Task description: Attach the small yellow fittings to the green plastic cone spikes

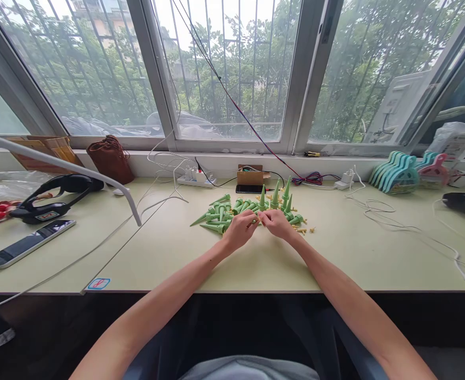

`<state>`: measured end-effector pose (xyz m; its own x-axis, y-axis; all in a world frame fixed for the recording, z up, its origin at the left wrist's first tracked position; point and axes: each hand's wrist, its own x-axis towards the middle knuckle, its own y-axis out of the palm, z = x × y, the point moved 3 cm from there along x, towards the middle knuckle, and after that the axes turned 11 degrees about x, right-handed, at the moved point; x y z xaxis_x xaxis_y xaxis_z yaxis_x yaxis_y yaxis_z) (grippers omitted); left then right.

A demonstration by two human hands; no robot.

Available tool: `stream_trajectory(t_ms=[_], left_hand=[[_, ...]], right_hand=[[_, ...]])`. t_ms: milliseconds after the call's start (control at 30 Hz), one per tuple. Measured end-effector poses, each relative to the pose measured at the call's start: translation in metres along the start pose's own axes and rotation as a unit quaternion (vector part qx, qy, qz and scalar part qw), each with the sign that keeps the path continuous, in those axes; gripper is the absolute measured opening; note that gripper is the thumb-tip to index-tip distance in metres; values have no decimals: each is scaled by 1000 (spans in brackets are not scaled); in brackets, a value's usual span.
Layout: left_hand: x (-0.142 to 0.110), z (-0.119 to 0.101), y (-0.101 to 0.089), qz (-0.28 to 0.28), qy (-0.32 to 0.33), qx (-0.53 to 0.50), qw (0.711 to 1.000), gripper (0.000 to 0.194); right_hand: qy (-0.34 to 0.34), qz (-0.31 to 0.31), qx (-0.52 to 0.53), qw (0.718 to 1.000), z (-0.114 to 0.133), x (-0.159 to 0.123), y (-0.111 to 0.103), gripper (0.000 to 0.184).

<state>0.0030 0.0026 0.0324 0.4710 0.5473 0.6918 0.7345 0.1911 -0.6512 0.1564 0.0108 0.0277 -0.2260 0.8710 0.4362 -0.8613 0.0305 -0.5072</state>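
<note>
My left hand (240,228) and my right hand (276,222) meet fingertip to fingertip over the desk, both closed in a pinch. Whatever small thing lies between the fingers is mostly hidden and too small to name. Left of and behind my left hand lies a loose heap of green plastic cone spikes (220,227) with ribbed collars. Several green spikes stand point up just behind my right hand, among them one tall spike (275,195). Small yellow plastic pieces (301,230) are scattered to the right of my right hand, some beside the spikes.
Behind the spikes are a dark phone (249,189), a small cardboard box (252,174) and a power strip (196,181). Headphones (56,198) and a tablet-like device (28,244) lie left. White cables (406,227) and teal hangers (394,173) are right. A white curved arm (129,199) crosses the left.
</note>
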Motion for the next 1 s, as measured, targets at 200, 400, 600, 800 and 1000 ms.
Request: stream_trajectory(t_ms=[200,400,600,800,1000], left_hand=[[1,1,3,-4,-56,-19,998,22],[1,3,3,6,-153,-97,983,17],[2,4,0,4,-221,-175,959,25],[2,6,3,26,-244,-219,945,35],[1,9,9,43,-239,-234,941,38]], right_hand=[[5,-8,-3,1000,-2,1,0,49],[-5,-68,-11,998,-2,2,-2,54],[-37,-125,26,991,13,-2,-9,50],[-74,-77,57,993,20,-7,-5,36],[-87,-38,71,993,18,-8,0,27]])
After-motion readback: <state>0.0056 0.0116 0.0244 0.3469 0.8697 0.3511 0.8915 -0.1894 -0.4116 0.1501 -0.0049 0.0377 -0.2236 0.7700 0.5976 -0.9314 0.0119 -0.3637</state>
